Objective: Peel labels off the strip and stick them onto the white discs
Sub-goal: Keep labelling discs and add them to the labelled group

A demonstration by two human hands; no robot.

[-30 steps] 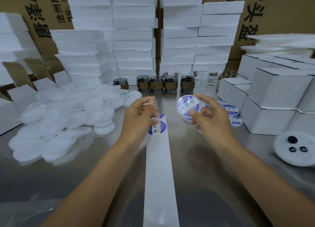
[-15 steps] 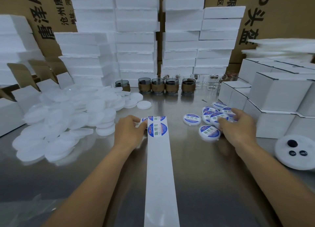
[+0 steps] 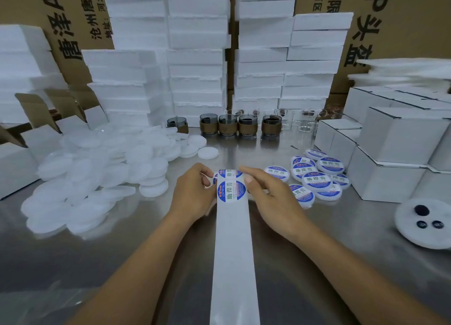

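Left hand point(image 3: 192, 190) and right hand point(image 3: 268, 194) meet, fingers seemingly pinching.

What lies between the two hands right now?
In the head view, the label strip runs between the left hand and the right hand. Its far end carries a round blue label, and both hands are at the strip's edges.

Small packing/labelling workshop, prob. a factory back room. Steel worktop point(image 3: 366, 227) carries bulk stock: loose heap of white discs point(image 3: 97, 173) at left, batch of labelled discs point(image 3: 316, 180) at right, long label strip point(image 3: 233, 251) down the middle. At rear: tall stacks of white foam blocks point(image 3: 197, 63), brown shipping cartons point(image 3: 402, 20) w/ printed Chinese text, row of glass cups in brown sleeves point(image 3: 247, 127). Right side: stacked white cardboard boxes point(image 3: 400, 137). Left: open-flapped boxes point(image 3: 36, 139).
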